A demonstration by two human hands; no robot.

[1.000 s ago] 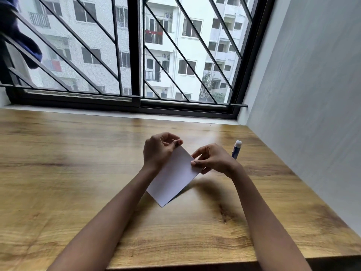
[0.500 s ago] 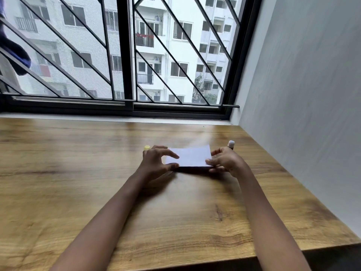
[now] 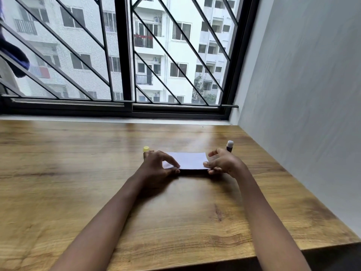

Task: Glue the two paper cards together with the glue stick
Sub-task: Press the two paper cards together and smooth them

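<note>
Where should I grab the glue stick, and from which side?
Take the glue stick by its dark barrel just under the white tip, from the right or above: it stands upright behind the right hand, whose fingers hide the lower barrel.

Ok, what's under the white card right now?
Under the white card only a dark shadow strip shows on the wooden table. Whether a second card lies beneath is hidden. Left hand and right hand pinch its ends.

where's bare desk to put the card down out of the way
Bare wood lies left of the left hand and between the forearms toward the near desk edge. It is crowded by the card, yellow cap, right hand and glue stick.
</note>
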